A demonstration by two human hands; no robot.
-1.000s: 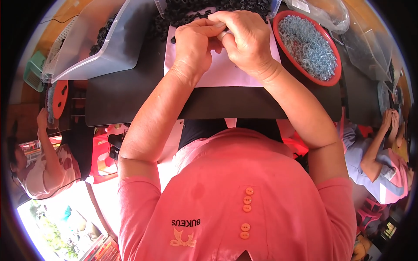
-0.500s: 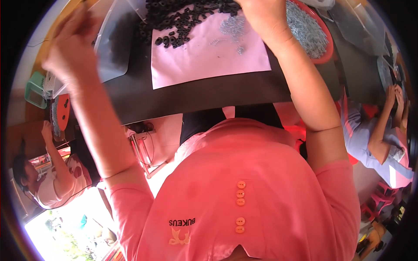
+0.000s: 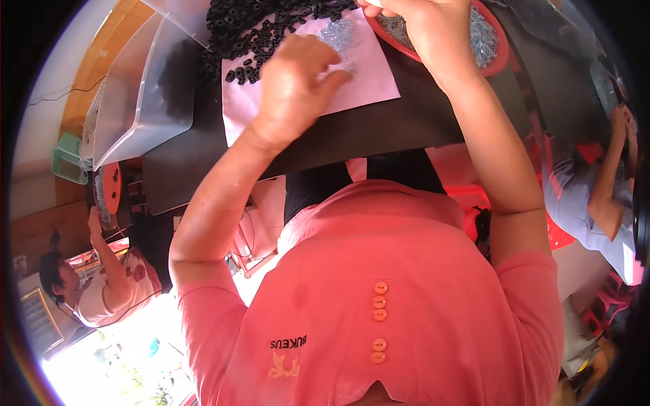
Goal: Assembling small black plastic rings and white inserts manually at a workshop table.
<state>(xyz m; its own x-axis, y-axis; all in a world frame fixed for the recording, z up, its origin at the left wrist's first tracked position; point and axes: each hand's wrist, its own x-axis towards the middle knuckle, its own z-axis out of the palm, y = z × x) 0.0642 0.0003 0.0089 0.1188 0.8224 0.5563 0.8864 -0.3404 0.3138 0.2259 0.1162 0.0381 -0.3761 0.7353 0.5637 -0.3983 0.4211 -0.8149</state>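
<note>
My left hand (image 3: 298, 78) hovers over the pink sheet (image 3: 372, 84) on the dark table, thumb and fingers apart, somewhat blurred, with nothing visible in it. Around and beyond it spread small black plastic parts (image 3: 261, 42), heaped at the sheet's far edge. Just past its fingers lies a loose pile of small silvery metal pieces (image 3: 338, 32). At the top edge my right hand (image 3: 430, 20) has its fingers curled; the frame cuts them off. A bit of something white shows at its fingertips, too little to name.
Right of the sheet stands a red basin (image 3: 504, 53) full of silvery pieces, partly behind my right forearm. A clear plastic bin (image 3: 125, 101) is at the left, with a green basket (image 3: 70, 159) beyond. Co-workers sit at far left (image 3: 108, 284) and far right (image 3: 596, 189).
My left hand has come from the clear bin at the left to over the pink sheet. My right hand has shifted slightly right and stays near the top edge.
</note>
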